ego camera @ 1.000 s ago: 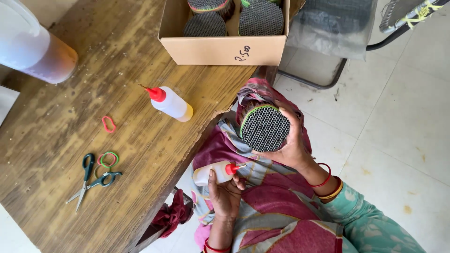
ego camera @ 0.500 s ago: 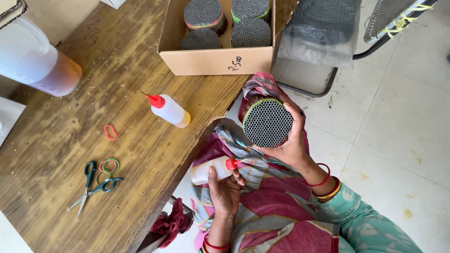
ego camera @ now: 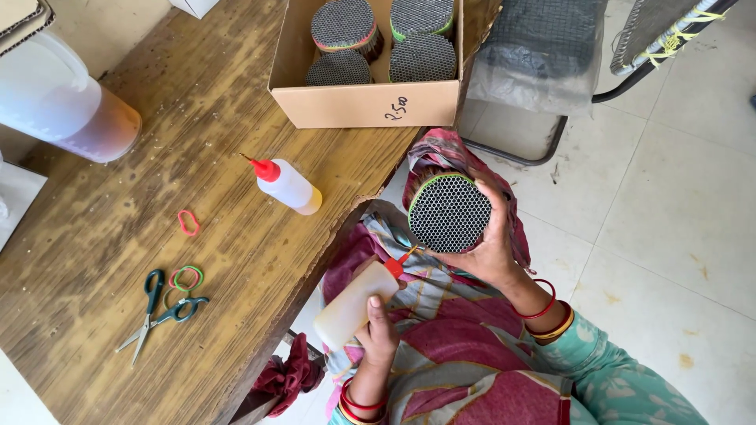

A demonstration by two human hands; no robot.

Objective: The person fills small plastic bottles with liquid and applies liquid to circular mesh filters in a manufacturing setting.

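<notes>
The round honeycomb-faced bundle (ego camera: 450, 212), cupped over the lap in the right hand (ego camera: 492, 244) with fingers curled around its rim, now meets the red nozzle of the squeeze bottle (ego camera: 356, 303), which the left hand (ego camera: 378, 334) has raised, fingers wrapped round it.

Open wood between the squeeze bottle (ego camera: 287, 186) lying on the table (ego camera: 102, 236) and the scissors (ego camera: 161, 311), broken only by a red rubber band (ego camera: 187, 223) and two more by the scissor handles. Blocked at the far edge by the cardboard box (ego camera: 366, 106), far left by a big plastic jug (ego camera: 67, 102). Little gap at the near table edge, crowded by the left hand (ego camera: 378, 334) with its glue bottle (ego camera: 354, 303) and the right hand (ego camera: 488, 248) around the round bundle (ego camera: 449, 212). Bare floor to the right.
</notes>
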